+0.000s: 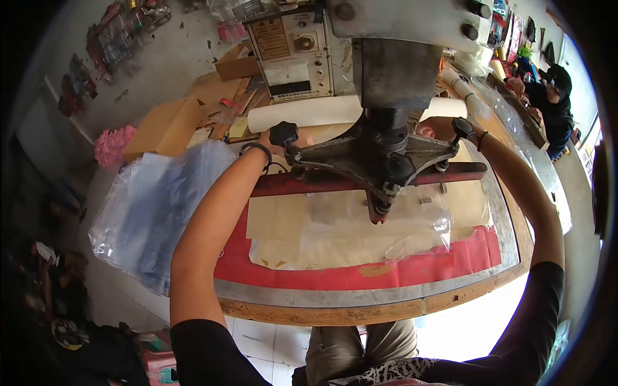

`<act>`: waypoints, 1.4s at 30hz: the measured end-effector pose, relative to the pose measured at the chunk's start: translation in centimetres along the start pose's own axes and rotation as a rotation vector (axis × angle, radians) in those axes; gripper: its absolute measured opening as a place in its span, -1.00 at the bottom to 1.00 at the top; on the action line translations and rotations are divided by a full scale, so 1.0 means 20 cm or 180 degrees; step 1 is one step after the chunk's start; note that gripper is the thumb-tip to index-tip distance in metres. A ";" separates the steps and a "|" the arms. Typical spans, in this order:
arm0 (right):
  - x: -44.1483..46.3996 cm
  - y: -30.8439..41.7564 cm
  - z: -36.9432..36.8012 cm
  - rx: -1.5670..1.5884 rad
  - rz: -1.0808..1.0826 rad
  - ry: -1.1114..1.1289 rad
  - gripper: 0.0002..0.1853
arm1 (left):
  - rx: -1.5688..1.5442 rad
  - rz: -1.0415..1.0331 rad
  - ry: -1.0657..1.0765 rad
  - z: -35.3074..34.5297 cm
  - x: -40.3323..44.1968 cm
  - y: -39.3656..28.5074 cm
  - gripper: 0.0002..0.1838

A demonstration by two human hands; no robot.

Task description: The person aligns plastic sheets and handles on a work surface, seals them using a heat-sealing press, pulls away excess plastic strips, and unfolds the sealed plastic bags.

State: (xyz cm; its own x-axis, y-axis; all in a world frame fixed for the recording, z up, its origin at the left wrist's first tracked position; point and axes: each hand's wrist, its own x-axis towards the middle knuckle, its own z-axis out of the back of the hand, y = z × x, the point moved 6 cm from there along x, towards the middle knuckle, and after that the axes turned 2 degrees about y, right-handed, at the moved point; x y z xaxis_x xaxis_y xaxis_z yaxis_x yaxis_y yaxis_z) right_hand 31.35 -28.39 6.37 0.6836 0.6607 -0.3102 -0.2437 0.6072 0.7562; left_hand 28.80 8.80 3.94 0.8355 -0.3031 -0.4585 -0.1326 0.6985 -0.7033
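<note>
Both my arms reach around a press head [380, 145] with a spider-shaped metal bracket. My left hand [269, 141] is behind the bracket's left end, by a black knob [283, 134]; its fingers are mostly hidden. On the other side, my right hand [439, 127] is behind the bracket's right end, near a second black knob [462, 127], its fingers largely covered. Under the bracket runs a red bar [467, 172]. Clear plastic film [412, 222] lies below it on tan sheeting [283, 222] over a red mat [309, 278].
A stack of clear plastic sheets [167, 199] hangs over the table's left side. Behind are a cardboard box [164, 128], a control box [293, 58] and a white roll [309, 114]. A wooden edge [322, 313] borders the table. Another person [553, 103] is at the far right.
</note>
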 end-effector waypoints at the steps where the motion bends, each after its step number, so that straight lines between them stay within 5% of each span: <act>1: -0.01 0.00 0.00 -0.0022 0.0007 -0.0015 -0.72 | -0.0059 0.0033 0.0133 0.01 0.00 0.02 -0.66; 8: -0.05 0.02 0.04 -0.0160 0.0088 -0.0157 -0.73 | -0.0599 -0.0131 0.1153 0.04 0.01 0.05 -0.72; 17: -0.03 0.11 0.05 -0.0559 -0.0493 -0.0894 -0.69 | 0.1117 -0.0279 0.0206 0.05 -0.09 -0.17 -0.75; 19: -0.04 0.08 0.04 -0.0321 -0.0353 -0.0570 -0.66 | 0.0514 0.0114 0.0365 0.12 0.09 -0.01 -0.75; 22: -0.12 0.16 0.01 -0.0476 -0.0365 -0.0169 -0.63 | 0.1060 -0.0388 0.0823 0.15 0.21 0.06 -0.70; 25: -0.08 0.11 -0.01 -0.0521 -0.0158 0.0579 -0.63 | 0.0822 0.0019 0.0668 0.16 0.23 0.16 -0.65; 29: -0.06 0.01 0.11 -0.0612 0.0074 0.0128 -0.54 | -0.0049 0.0190 0.1101 0.05 -0.08 -0.05 -0.61; 35: -0.04 0.03 0.16 -0.0144 -0.0196 -0.0273 -0.51 | 0.0010 -0.0566 0.0607 0.13 -0.04 -0.07 -0.78; 40: -0.08 0.21 0.08 -0.0875 -0.0618 -0.0725 -0.63 | 0.0126 -0.0228 0.0147 0.10 -0.13 -0.21 -0.68; 42: -0.08 -0.06 0.20 -0.0170 -0.0005 -0.0708 -0.64 | 0.0661 -0.0105 0.0017 0.10 -0.10 -0.17 -0.64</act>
State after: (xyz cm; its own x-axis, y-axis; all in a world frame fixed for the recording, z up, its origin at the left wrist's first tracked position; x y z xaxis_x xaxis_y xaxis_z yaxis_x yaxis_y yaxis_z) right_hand 33.33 -31.93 8.38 0.8173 0.5498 -0.1723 -0.2745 0.6346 0.7225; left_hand 28.64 8.25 8.40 0.8346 -0.3309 -0.4403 0.0081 0.8067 -0.5909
